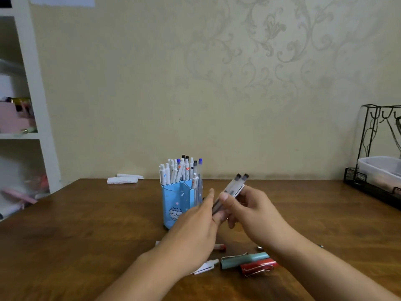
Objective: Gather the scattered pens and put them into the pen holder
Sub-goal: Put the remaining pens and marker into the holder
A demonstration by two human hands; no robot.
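Your right hand [249,210] pinches a bundle of clear, dark-capped pens [235,185], tilted, just right of the light blue plastic pen holder with a cat print [173,203], already packed with pens. Your left hand [195,227] reaches in with straight fingers touching the bundle's lower end. On the brown wooden table [86,235], a teal pen [245,259], a red pen [258,266] and a white pen [205,266] lie near your wrists.

Soft, even, warm-tinted indoor light with weak shadows on the brown wooden table [65,246]. The picture is slightly soft, blurrier at the white shelf unit [32,83], whose edges bow from wide-angle distortion.
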